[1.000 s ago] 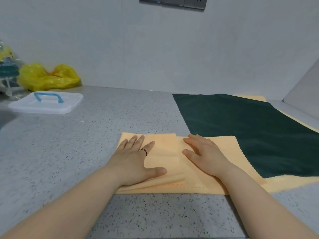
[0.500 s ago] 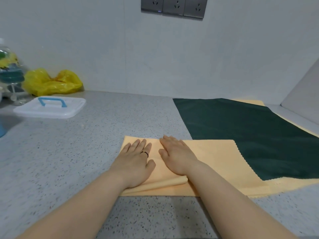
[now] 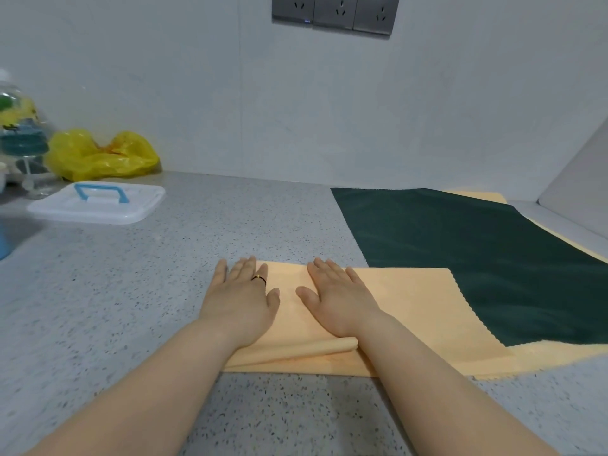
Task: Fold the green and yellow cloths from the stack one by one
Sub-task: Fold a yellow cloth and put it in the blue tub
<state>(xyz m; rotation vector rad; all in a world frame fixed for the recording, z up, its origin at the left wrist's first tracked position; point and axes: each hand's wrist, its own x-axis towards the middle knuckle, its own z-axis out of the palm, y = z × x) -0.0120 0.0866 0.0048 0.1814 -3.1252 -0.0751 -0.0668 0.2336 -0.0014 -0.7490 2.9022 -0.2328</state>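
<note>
A pale yellow cloth (image 3: 424,311) lies on the speckled grey counter (image 3: 131,291), its left part folded over into a doubled layer. My left hand (image 3: 241,299), with a ring on one finger, presses flat on the folded part's left edge. My right hand (image 3: 340,299) lies flat beside it on the same fold, fingers straight. To the right, a dark green cloth (image 3: 477,255) is spread on top of the stack, with another yellow cloth (image 3: 559,357) showing under its edges. The single yellow cloth overlaps the green one's near left corner.
A white plastic lid with a blue handle (image 3: 98,204) sits at the far left. Behind it are a crumpled yellow bag (image 3: 102,156) and a clear bottle (image 3: 19,133). Wall sockets (image 3: 334,13) hang above. A grey panel (image 3: 579,189) rises at the right.
My right hand slid left across the yellow cloth until it lay next to my left hand. The camera tilted up a little, so more of the wall sockets shows.
</note>
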